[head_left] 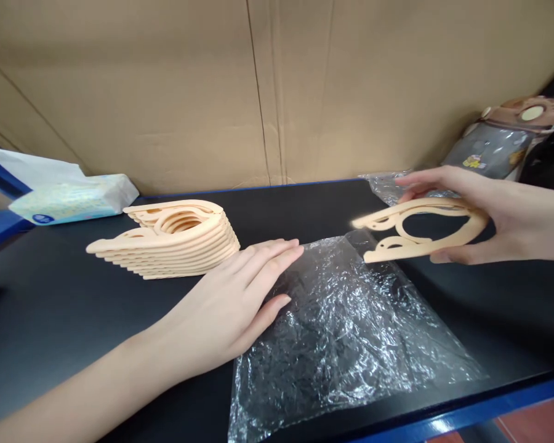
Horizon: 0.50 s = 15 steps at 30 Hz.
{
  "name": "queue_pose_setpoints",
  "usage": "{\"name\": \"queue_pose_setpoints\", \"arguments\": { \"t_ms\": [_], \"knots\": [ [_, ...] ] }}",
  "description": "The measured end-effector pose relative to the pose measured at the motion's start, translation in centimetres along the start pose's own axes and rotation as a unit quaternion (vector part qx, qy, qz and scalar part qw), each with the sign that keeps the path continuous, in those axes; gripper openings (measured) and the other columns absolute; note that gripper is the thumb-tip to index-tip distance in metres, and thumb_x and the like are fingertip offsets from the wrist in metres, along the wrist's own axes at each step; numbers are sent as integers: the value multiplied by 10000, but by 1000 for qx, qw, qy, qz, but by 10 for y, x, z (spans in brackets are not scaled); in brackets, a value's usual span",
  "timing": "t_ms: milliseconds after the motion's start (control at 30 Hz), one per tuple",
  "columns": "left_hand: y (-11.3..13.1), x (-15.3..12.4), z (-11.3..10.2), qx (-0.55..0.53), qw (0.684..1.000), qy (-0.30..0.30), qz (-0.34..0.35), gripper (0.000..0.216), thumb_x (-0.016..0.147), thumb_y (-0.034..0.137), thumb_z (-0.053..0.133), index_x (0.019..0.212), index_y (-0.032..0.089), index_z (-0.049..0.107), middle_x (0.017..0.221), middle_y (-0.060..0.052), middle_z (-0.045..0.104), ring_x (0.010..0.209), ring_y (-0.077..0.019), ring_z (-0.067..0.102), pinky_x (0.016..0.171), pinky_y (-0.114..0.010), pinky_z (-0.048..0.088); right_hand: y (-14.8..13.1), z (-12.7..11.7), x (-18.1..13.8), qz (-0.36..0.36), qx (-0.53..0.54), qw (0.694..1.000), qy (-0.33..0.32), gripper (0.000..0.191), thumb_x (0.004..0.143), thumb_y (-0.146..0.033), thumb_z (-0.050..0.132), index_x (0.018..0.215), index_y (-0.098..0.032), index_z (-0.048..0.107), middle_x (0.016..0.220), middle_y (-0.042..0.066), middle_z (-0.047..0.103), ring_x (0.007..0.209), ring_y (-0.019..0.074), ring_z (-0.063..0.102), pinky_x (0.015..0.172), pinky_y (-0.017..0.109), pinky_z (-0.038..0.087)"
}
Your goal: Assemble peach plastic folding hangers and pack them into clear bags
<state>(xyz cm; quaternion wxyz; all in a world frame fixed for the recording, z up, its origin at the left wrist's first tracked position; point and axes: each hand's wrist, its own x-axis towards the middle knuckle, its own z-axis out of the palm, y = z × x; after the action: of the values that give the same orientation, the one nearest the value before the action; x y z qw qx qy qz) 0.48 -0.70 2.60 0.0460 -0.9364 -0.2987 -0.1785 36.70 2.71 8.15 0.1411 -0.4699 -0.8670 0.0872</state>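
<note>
brown cardboard stands behind a black counter trimmed in blue along its back and front edges. toward the right end of the counter, the right hand grips a folded hanger by its rounded end, thumb along the near side and fingers along the far side. the hanger is held above the counter, near the back corner of a clear bag; whether its tips touch the plastic, i cannot tell.

the left hand is open and flat, fingers together, resting on the bag's left side and gripping nothing. it partly covers the near right corner of a hanger stack; contact there is unclear.

the hanger should be light and fairly stiff, probably smooth plastic, a bit slick but not very fragile; its broad curve looks like the best place to hold, while the narrow tips may flex. the bag looks limp, thin and slippery.

the hanger is pale peach, with 2 arms pointing left, small cutouts and a large round opening. the stack repeats that shape in neat layers. near the counter's back left corner lies a tissue pack; a bottle leans by the back right corner.
</note>
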Motion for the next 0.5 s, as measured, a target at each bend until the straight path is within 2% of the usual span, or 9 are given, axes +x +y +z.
{"name": "queue_pose_setpoints", "arguments": {
  "t_ms": [133, 300, 433, 500],
  "knots": [
    [-2, -1, 4, -4, 999, -27, -20, 489, 1012, 314, 442, 1457, 123, 375, 1467, -141, 505, 1358, -244, 470, 1114, -417, 433, 8, 2, -7, -5, -44, 997, -60, 724, 759, -290, 720, 1400, -383, 397, 1340, 72, 566, 1174, 276, 583, 931, 392, 486],
    [-4, -2, 8, -8, 999, -38, -23, 510, 1005, 342, 458, 1461, 126, 379, 1455, -155, 518, 1346, -255, 490, 1099, -416, 445, -5, 13, -2, -14, -46, 997, -66, 747, 736, -325, 726, 1418, -324, 420, 1375, 121, 561, 1204, 339, 565, 908, 429, 493],
    [-5, -2, 10, -11, 998, -67, -19, 519, 1006, 361, 460, 1457, 117, 378, 1454, -160, 517, 1340, -256, 496, 1090, -407, 448, -20, 26, 10, -40, -24, 995, -83, 706, 738, -463, 730, 1371, -300, 464, 1270, 111, 593, 1132, 342, 566, 904, 451, 483],
    [-5, -2, 10, -15, 997, -70, -19, 525, 1010, 369, 450, 1462, 116, 367, 1461, -161, 509, 1346, -257, 488, 1093, -409, 441, -27, 35, 15, -41, -2, 996, -85, 655, 721, -472, 741, 1302, -289, 503, 1197, 91, 610, 1084, 329, 567, 891, 452, 475]
  ]
}}
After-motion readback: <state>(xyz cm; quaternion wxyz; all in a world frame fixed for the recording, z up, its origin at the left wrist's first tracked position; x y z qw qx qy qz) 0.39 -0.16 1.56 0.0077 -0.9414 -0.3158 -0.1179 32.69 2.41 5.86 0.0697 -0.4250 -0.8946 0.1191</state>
